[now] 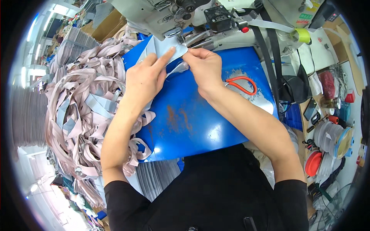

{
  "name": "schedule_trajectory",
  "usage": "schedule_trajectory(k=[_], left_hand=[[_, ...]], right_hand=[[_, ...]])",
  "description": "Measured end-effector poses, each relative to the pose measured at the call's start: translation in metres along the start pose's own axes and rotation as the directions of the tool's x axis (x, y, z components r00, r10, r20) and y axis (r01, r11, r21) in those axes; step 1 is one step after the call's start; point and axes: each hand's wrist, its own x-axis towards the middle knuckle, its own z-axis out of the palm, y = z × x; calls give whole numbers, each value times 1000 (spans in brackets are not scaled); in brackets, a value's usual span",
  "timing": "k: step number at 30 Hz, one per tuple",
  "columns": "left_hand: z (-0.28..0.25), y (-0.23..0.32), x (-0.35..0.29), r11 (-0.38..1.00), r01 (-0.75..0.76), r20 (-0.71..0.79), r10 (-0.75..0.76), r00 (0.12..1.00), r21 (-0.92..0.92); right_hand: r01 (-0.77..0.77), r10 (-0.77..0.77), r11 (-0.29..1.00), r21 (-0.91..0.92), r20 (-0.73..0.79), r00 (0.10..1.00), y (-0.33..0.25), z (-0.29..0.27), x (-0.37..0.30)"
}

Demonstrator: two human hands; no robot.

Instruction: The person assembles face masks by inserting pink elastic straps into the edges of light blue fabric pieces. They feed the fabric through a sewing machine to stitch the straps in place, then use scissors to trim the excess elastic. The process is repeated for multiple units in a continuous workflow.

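Together, two hands (144, 79) touch one pale-blue cloth (164, 45)

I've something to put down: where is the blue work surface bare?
Bare, though brown-marked: the near middle of the blue work surface, between the forearms. Smaller: beyond the orange-handled scissors, right of the right hand. Crowded: leftward, with heaped pale strips, and the far edge, below the sewing machine.
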Motion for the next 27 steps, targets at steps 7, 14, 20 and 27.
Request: schedule_trajectory(k=[7, 14, 20, 27], left_hand=[[-30, -13, 23, 983, -183, 176, 185, 967, -25], [-51, 2, 50, 927, -367, 307, 329, 893, 74], [-44, 14, 52, 945, -297, 308, 245, 919, 135], [-27, 26, 46, 970, -170, 289, 115, 950, 174]], right_hand=[[138, -146, 978, -155, -45, 988, 10, 9, -4], [-91, 120, 975, -203, 137, 983, -20, -22, 0], [-152, 168, 975, -163, 85, 982, -23, -16, 4], [-160, 175, 972, -170, 73, 982, -22, -13, 5]])
